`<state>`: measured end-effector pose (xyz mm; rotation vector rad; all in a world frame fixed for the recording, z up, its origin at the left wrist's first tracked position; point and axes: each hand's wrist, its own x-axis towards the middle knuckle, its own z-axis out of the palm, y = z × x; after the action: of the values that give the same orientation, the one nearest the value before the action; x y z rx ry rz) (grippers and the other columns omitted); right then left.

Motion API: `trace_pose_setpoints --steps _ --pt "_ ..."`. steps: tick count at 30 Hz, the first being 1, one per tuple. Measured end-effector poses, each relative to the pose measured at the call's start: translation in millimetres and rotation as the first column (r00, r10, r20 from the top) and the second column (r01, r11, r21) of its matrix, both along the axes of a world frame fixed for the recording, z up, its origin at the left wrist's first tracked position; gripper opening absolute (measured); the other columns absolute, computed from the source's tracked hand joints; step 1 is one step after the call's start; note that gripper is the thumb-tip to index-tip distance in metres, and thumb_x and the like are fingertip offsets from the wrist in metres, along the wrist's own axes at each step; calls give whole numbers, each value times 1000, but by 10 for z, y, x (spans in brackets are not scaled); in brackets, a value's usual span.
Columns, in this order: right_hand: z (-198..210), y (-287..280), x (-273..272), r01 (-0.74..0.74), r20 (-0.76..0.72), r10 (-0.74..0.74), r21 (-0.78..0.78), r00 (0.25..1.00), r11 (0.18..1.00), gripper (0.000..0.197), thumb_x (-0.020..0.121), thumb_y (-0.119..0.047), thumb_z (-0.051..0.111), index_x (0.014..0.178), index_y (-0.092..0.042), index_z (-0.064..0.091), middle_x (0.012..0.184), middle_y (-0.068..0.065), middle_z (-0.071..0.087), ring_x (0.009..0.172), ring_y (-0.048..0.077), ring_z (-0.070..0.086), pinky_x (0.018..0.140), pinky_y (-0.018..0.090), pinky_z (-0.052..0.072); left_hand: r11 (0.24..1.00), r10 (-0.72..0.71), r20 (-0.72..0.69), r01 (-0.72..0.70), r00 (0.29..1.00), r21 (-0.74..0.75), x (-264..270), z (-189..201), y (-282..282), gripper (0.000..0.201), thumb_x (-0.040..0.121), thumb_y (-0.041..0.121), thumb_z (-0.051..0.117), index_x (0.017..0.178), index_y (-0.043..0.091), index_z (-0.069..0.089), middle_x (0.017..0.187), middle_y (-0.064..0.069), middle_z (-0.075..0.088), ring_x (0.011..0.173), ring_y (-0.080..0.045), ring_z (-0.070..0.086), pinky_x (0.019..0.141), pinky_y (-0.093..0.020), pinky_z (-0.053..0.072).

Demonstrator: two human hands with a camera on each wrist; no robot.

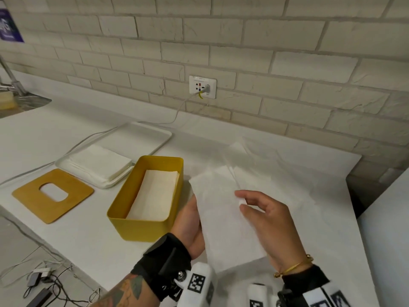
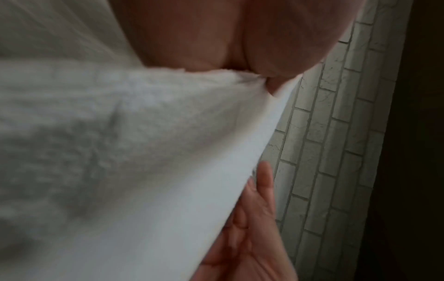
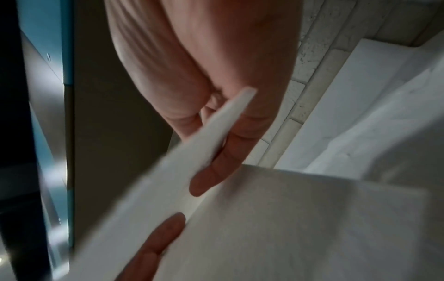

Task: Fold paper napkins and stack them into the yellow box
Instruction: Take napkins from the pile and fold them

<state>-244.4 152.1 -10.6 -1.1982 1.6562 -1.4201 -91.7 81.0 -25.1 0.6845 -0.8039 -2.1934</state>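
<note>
A folded white paper napkin [image 1: 225, 218] is held above the counter, just right of the yellow box [image 1: 124, 220]. My left hand [image 1: 190, 218] grips its left edge, with the fingers hidden beneath the paper. My right hand [image 1: 243, 203] pinches the right edge between thumb and fingers. Folded napkins [image 1: 152, 196] lie inside the box. In the left wrist view the napkin [image 2: 144, 152] covers most of the picture below my palm [image 2: 216, 38]. The right wrist view shows the napkin [image 3: 276, 228] with its edge caught in my fingers [image 3: 228, 144].
A white tray [image 1: 152, 138] behind the box carries a stack of unfolded napkins [image 1: 99, 165]. The wooden lid [image 1: 28, 193] with an oval hole lies left of the box. Another napkin [image 1: 254, 158] lies flat at the back right. The counter ends at right [image 1: 354, 196]. A cable [image 1: 177, 116] runs from the wall socket.
</note>
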Motion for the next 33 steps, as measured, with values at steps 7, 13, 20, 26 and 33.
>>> trace_pose_setpoints --steps 7,13,20,26,33 --pt "-130 26 61 56 55 -56 -2 997 998 30 94 -5 66 95 -32 79 103 -18 75 102 -11 63 77 0 44 995 -17 -78 25 997 98 16 -50 -60 73 102 62 31 137 7 63 140 -23 59 132 -38 56 114 -52 38" --pt "-132 8 64 54 54 -55 19 997 998 29 96 -6 65 99 -32 78 112 -15 72 101 -17 60 75 -2 43 994 29 -50 -24 998 105 15 -24 -49 80 97 71 24 132 11 63 133 -21 65 124 -34 63 108 -50 43" --pt "-107 4 62 20 32 -21 35 999 999 29 98 -7 63 104 -31 77 116 -13 70 101 -21 57 73 -2 43 995 35 1 -35 999 95 30 -6 -45 78 98 71 25 133 12 62 130 -20 67 120 -33 66 105 -49 46" --pt "-102 -17 73 5 25 -6 48 1000 999 29 98 -6 62 105 -31 75 117 -14 69 100 -23 55 73 -3 43 995 48 54 -52 997 85 41 8 -39 65 101 62 34 132 12 62 126 -18 70 117 -32 68 106 -50 47" --pt "-156 9 133 47 30 -49 56 998 997 28 99 -7 62 107 -30 75 119 -13 69 96 -24 58 72 -3 43 993 88 85 -94 993 69 44 36 -32 51 104 47 42 132 9 62 125 -18 70 117 -35 68 108 -53 46"
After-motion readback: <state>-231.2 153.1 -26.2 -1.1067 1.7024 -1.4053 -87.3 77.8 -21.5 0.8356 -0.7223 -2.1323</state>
